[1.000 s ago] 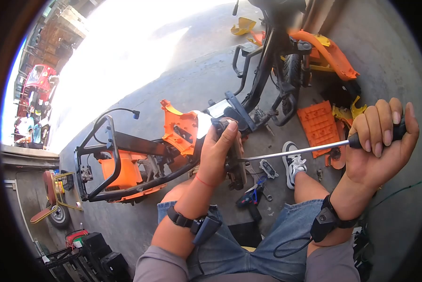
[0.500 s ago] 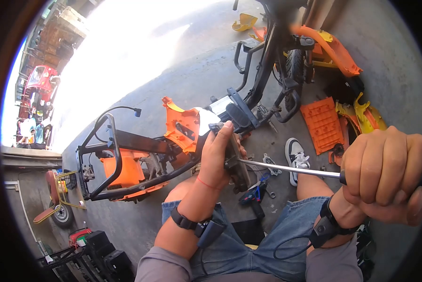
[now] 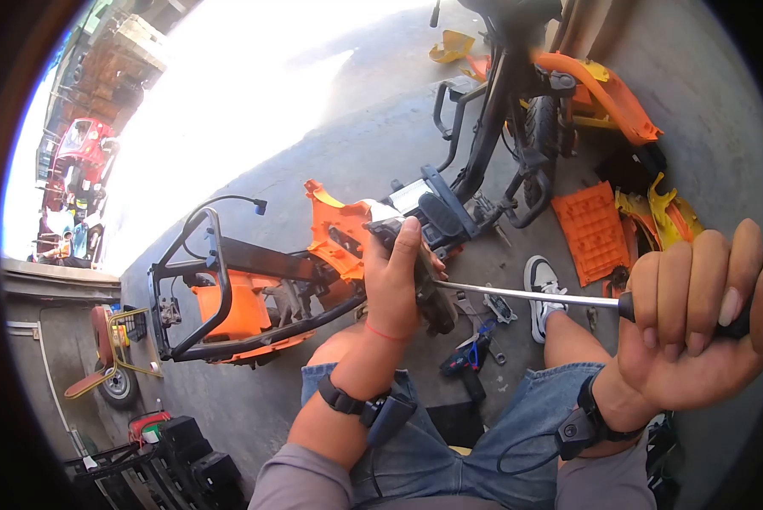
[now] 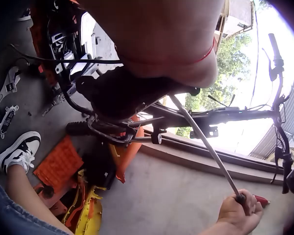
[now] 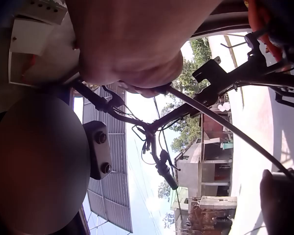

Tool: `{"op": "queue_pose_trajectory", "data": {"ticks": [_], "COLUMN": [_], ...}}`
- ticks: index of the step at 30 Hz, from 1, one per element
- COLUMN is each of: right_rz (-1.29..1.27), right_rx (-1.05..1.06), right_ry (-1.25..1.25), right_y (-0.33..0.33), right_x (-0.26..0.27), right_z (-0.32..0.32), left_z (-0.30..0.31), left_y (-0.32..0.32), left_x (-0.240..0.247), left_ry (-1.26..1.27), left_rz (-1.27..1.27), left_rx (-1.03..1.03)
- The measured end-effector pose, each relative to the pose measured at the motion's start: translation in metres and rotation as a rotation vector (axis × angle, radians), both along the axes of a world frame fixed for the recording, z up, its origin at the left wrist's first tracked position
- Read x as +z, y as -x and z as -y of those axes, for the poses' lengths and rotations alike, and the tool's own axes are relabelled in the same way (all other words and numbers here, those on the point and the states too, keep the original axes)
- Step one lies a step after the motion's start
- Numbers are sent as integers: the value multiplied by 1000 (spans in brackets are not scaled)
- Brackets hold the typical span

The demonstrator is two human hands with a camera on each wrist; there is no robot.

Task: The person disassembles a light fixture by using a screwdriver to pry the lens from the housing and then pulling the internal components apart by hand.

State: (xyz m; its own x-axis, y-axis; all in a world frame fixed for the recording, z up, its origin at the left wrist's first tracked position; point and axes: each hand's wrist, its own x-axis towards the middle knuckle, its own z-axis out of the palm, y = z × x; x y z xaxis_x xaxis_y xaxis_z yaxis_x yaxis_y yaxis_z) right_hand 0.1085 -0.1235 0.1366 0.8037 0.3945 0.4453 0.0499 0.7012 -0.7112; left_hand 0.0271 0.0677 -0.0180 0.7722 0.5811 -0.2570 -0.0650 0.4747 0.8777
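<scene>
In the head view, my left hand [image 3: 390, 285] grips a dark, blocky part [image 3: 436, 314] upright above my lap, thumb along its top. The fingers behind it are mostly hidden. My right hand [image 3: 692, 314] is out to the right, its fingers curled around the dark handle of a long screwdriver [image 3: 534, 296]. The silver shaft runs leftward, and its tip end meets the side of the dark part. From the left wrist view, the shaft [image 4: 205, 142] slants from the shadowed part [image 4: 117, 95] down to the right hand [image 4: 237, 215].
A black frame with orange panels [image 3: 228, 302] lies to the left. Ahead stands a stripped bike frame [image 3: 492, 127] with its wheel. An orange ribbed panel [image 3: 591, 231] and yellow pieces [image 3: 675, 212] lie at right. Near my shoe [image 3: 544, 293] are pliers [image 3: 475, 347] and small metal parts.
My right hand has turned on the screwdriver handle, from palm showing to knuckles up and back to palm showing, and sits lower than at first. My left hand keeps hold of the part.
</scene>
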Motion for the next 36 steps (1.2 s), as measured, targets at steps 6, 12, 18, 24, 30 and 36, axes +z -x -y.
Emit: {"op": "queue_pose_trajectory", "data": {"ticks": [6,12,18,24,30,36], "right_rz": [84,-126,-8,-97,-301,12], "right_rx": [262,-88,323,131,-274,199], "right_ry": [-15,-14,33,-23,-68,-92], "right_y": [-20,-7,-26,-35,-32,-52], "right_x": [-6,-8,-5,-19,-35,-62], "right_z": [9,-10,8,6,-6,27], "left_z": [-13,-3,-5,-2,8,-13], "left_y": [1,-1,-1,0,-5,-4], "left_x": [0,-7,-2,-1,-5,-16], "left_ry": [196,70,92,106,-333,149], "left_rz": [-99,9,-97,-114,-65,-175], "left_rx": [-181,125,-72,-93,260,-183]}}
